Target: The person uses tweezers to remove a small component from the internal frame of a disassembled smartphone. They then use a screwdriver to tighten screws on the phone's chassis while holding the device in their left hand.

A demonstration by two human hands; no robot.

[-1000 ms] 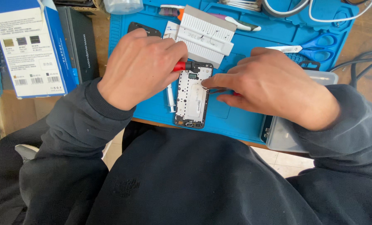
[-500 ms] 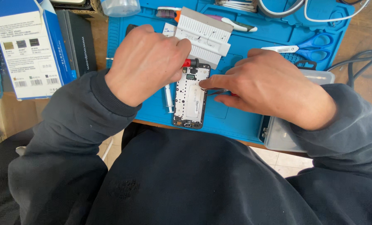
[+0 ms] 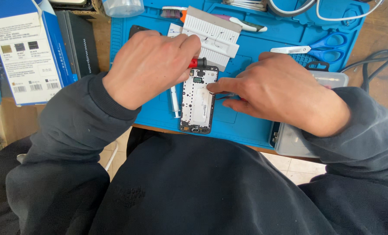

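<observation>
An opened phone frame [image 3: 197, 102] with a white inner plate lies upright on the blue work mat [image 3: 250, 126], near its front edge. My left hand [image 3: 148, 65] is closed around a red-handled tool [image 3: 194, 63] whose tip sits at the phone's top edge. My right hand [image 3: 281, 91] comes in from the right; its fingertips press on the phone's right side and pinch thin dark tweezers [image 3: 222, 96]. A white ridged plastic piece [image 3: 211, 37] lies just above the phone.
A small syringe [image 3: 174, 102] lies left of the phone. Blue scissors [image 3: 320, 45], a brush and cables lie at the mat's back. A clear plastic box [image 3: 298, 139] sits at the mat's right front corner. Blue-and-white cartons [image 3: 24, 52] stand to the left.
The view has shifted slightly. My left hand moved a little up and right over the phone's top; my right hand stays on the phone's right side.
</observation>
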